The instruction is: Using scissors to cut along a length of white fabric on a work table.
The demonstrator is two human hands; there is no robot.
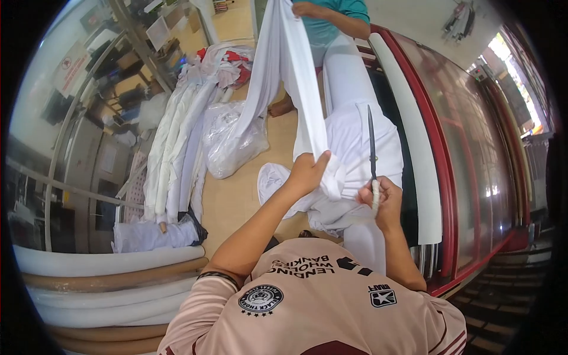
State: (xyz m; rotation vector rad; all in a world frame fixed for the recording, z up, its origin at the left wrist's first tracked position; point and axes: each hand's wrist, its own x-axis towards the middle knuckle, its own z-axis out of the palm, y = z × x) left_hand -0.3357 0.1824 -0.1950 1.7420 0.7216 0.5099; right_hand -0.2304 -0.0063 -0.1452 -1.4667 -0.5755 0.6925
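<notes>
My left hand (306, 173) grips the near end of a long strip of white fabric (296, 71) that stretches up and away to another person in a teal top (331, 18), who holds its far end. My right hand (383, 198) is closed on the white-wrapped handle of a pair of long scissors (371, 142), blades pointing up beside the cloth. Under both hands lies a heap of white fabric (349, 148) on the counter.
A glass display counter with a red frame (467, 154) runs along the right. Rolls of white cloth (177, 148) and a clear plastic bag (234, 139) lie on the tan floor at left. Cardboard tubes and fabric bolts (106, 278) stack at lower left. Shelves stand behind.
</notes>
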